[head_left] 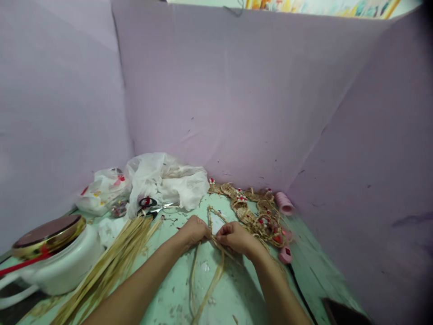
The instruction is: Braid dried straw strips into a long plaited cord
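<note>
My left hand point(196, 229) and my right hand point(237, 237) meet over the middle of the table, both closed in a pinch on a plaited fibre cord point(210, 216). The cord's finished part loops up behind my fingers. Loose raffia strands point(216, 277) hang down from between the hands toward me. Exactly how the strands cross is hidden by my fingertips. Left of my forearm lies a bundle of long straw-coloured raffia strips point(115, 259).
Scissors point(157, 210) lie by white plastic bags point(165, 178). At left stands a white pot point(72, 262) with a round tin point(50, 234) on it. At right are braided pieces with red and white beads point(241, 198), a pink thread spool point(284, 203) and a pink corded device point(285, 254).
</note>
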Action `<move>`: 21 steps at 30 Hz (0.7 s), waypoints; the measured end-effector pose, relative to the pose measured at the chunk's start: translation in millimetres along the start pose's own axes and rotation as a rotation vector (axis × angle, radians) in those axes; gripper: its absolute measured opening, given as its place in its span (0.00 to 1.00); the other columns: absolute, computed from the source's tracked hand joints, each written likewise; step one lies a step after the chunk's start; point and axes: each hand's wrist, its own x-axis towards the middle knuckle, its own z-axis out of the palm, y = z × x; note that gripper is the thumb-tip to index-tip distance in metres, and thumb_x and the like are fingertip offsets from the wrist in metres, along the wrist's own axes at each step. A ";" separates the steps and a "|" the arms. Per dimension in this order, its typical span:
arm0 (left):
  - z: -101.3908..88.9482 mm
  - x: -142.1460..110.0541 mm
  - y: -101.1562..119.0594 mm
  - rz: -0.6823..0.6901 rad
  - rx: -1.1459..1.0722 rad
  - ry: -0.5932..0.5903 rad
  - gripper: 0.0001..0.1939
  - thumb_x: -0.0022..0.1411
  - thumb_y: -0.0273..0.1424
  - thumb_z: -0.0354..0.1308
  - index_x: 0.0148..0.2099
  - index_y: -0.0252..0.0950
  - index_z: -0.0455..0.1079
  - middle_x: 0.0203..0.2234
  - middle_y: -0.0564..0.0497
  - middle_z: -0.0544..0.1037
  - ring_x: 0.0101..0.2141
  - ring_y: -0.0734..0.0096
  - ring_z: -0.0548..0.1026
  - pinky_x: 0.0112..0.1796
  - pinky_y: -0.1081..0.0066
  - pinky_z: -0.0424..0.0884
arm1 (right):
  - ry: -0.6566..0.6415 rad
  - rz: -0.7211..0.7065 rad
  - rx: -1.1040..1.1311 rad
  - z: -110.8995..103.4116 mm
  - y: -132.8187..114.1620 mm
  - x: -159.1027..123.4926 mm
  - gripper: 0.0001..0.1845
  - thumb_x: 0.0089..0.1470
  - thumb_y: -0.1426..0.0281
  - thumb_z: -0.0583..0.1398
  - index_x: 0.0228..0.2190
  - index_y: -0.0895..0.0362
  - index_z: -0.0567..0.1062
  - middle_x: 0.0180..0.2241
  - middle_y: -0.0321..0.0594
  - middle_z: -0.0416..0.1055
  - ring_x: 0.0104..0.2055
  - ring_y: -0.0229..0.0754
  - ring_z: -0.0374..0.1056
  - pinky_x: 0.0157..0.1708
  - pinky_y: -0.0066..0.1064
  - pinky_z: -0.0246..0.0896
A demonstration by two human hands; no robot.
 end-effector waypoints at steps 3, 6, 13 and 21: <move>0.7 -4.3 1.5 0.034 -0.032 0.031 0.09 0.33 0.19 0.50 0.11 0.34 0.52 0.06 0.61 0.51 0.12 0.84 0.47 0.14 0.77 0.41 | -0.005 -0.045 -0.051 -3.3 0.9 -0.5 0.04 0.35 0.79 0.55 0.17 0.62 0.70 0.12 0.29 0.58 0.14 0.27 0.49 0.15 0.20 0.44; 1.6 -9.9 4.4 0.037 -0.032 0.049 0.09 0.34 0.20 0.50 0.11 0.33 0.53 0.06 0.60 0.51 0.12 0.84 0.48 0.14 0.78 0.42 | -0.024 -0.045 -0.079 -4.9 0.6 -0.9 0.04 0.36 0.78 0.55 0.17 0.62 0.70 0.11 0.30 0.58 0.14 0.27 0.49 0.15 0.20 0.44; 1.6 -13.2 7.0 0.012 0.007 0.046 0.06 0.34 0.20 0.52 0.13 0.32 0.58 0.05 0.59 0.55 0.12 0.83 0.51 0.13 0.78 0.43 | -0.072 0.004 -0.200 -18.1 4.4 -4.9 0.07 0.39 0.73 0.56 0.16 0.62 0.72 0.12 0.33 0.61 0.12 0.28 0.48 0.13 0.22 0.42; 2.9 -5.6 -1.7 -0.007 0.044 0.069 0.04 0.33 0.21 0.54 0.14 0.31 0.61 0.07 0.57 0.59 0.11 0.80 0.56 0.13 0.78 0.47 | 0.180 -0.036 -0.488 -49.2 5.7 -22.2 0.06 0.35 0.75 0.56 0.16 0.62 0.73 0.13 0.36 0.63 0.16 0.32 0.55 0.17 0.24 0.45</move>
